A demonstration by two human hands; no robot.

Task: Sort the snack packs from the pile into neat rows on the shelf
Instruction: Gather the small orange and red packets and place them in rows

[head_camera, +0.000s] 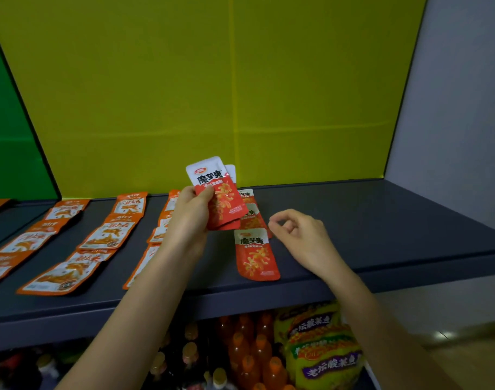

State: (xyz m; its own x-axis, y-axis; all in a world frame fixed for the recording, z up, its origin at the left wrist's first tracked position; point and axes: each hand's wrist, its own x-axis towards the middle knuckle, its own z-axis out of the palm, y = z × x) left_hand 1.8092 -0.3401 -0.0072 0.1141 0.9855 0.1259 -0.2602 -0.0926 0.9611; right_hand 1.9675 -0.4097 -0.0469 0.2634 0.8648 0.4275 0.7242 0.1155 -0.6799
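Note:
My left hand [188, 213] grips a small stack of red-and-white snack packs [219, 192], held upright above the dark shelf [381, 220]. Below them a row of red packs lies on the shelf: one at the front [256, 254], two more [250, 213] behind it, partly hidden by the held stack. My right hand [299, 235] hovers just right of that row, fingers loosely curled, holding nothing. Orange-and-white packs [108, 235] lie in several rows on the left part of the shelf.
A yellow back panel [212, 94] and a green panel [7, 150] rise behind the shelf. A grey side wall [451, 122] closes the right. Below the shelf stand orange drink bottles [252, 350] and yellow noodle bags [322, 350].

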